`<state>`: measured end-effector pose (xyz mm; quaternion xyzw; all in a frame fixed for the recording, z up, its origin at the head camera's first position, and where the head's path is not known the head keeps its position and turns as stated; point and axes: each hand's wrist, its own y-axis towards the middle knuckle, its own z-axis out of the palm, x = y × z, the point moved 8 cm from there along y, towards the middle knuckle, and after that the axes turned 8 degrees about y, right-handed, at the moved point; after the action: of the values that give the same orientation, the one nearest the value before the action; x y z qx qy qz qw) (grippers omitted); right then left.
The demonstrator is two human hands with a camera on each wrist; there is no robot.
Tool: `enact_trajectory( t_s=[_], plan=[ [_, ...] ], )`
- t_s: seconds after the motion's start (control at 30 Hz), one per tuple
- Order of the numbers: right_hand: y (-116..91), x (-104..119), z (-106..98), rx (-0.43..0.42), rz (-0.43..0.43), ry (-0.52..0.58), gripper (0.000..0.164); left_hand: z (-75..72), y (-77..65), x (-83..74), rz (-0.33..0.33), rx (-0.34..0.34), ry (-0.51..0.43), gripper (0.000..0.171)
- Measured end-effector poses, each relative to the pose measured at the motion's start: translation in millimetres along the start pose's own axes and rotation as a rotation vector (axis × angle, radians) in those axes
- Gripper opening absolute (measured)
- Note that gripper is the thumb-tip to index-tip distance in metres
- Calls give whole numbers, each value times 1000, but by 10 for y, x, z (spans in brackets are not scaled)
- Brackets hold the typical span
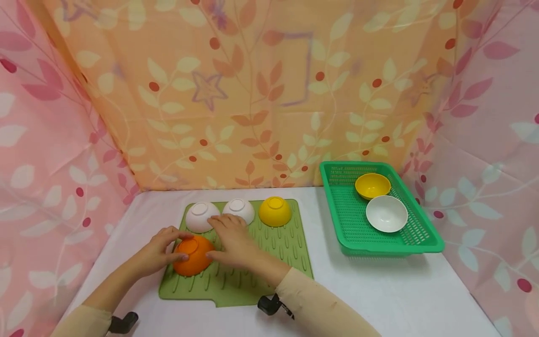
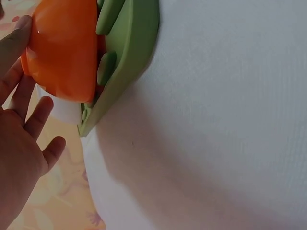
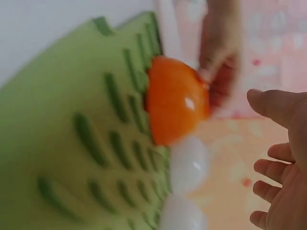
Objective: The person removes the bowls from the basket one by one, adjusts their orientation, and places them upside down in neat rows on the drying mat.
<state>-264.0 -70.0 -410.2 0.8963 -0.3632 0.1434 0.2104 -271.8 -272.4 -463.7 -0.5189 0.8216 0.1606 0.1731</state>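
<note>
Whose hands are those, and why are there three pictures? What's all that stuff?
They belong to a person; there's no machine. The big picture comes from a camera on the person's head, looking down; the other two come from cameras on the wrists. On the table lies a mat with upside-down bowls: an orange bowl, two white bowls and a yellow bowl. The basket holds another yellow bowl and another white bowl. The left hand pinches the orange bowl; the right hand is near it, holding nothing.
</note>
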Motion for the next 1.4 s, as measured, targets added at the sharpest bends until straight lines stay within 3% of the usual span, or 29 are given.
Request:
enact_trajectory(
  t_s=[0.23,0.43,0.7,0.9,1.13,1.4],
  plan=[
    [-299,-159,-715,-37,-79,75,82,17,-41,36,-87,6,-61,48],
    [-666,-412,-1291,-37,-121,4,80,53,-111,35,-106,-8,-64,48],
    [-1211,-1035,-1934,8,24,-89,79,70,-189,-17,-119,-17,-62,49],
    [-1637,-1667,-2205,6,156,-125,78,38,-173,-70,-121,-15,-50,49],
    [-2004,-2251,-2450,58,236,-157,75,65,-120,-51,-128,2,-44,50],
    [-2290,-2796,-2539,142,363,23,78,35,-69,-35,-133,7,-61,50]
  ],
)
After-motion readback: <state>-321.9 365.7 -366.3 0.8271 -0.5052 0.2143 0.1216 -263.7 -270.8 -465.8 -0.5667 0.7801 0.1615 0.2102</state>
